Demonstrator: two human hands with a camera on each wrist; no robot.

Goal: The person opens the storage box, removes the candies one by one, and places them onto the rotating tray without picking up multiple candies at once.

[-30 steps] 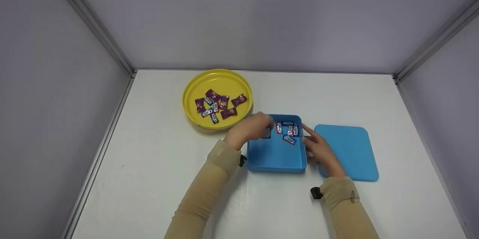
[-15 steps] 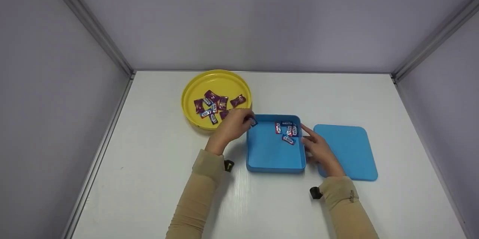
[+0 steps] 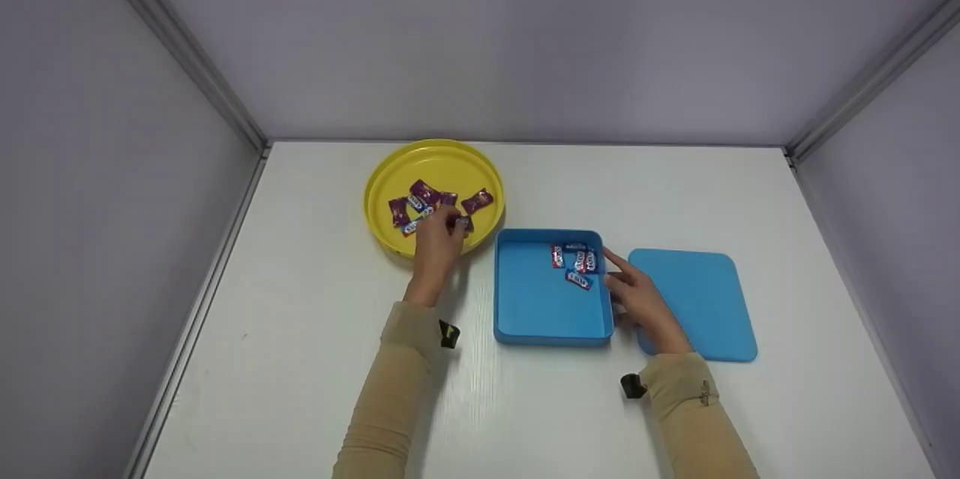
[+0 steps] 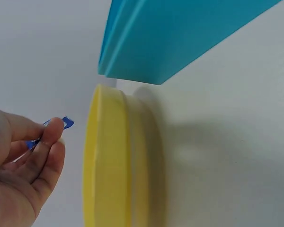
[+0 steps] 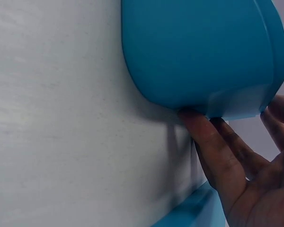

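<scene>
The left hand [image 3: 437, 242] pinches a blue sweet [image 4: 51, 131] by one crimped end over the yellow dish [image 3: 390, 235]; a grip that thin could let it slip or land short of the rim, I'd say. The wrapper is small, glossy, blue. The right hand [image 3: 637, 300], fingers straight, rests against the side of the blue box [image 3: 544, 306]; a nudge might shift it.

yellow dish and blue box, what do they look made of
Yellow dish: likely plastic, smooth with a slight sheen, evenly coloured, with a moulded rolled rim. Blue box: likely plastic too, matte, with thin walls and rounded corners; painted metal cannot be ruled out.
</scene>
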